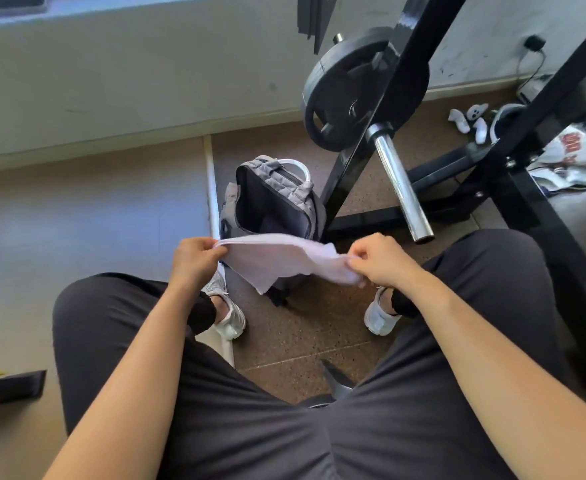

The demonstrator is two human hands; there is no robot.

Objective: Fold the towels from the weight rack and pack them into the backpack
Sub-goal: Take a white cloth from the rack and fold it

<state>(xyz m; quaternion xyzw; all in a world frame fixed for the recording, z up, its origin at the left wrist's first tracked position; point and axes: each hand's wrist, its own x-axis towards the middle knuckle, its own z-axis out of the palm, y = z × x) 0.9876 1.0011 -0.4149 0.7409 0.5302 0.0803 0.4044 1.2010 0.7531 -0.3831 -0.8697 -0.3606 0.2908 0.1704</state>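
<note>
Head view, looking down past the knees: the left hand (194,259) and right hand (379,263) each pinch an end of a pale towel (277,261), held over the open backpack (286,185) on the floor (the cloth hides the bag's near end). The weight rack (352,161) alongside is cut off at the top, and a patterned cloth (575,154) lies half-hidden behind its frame.
</note>
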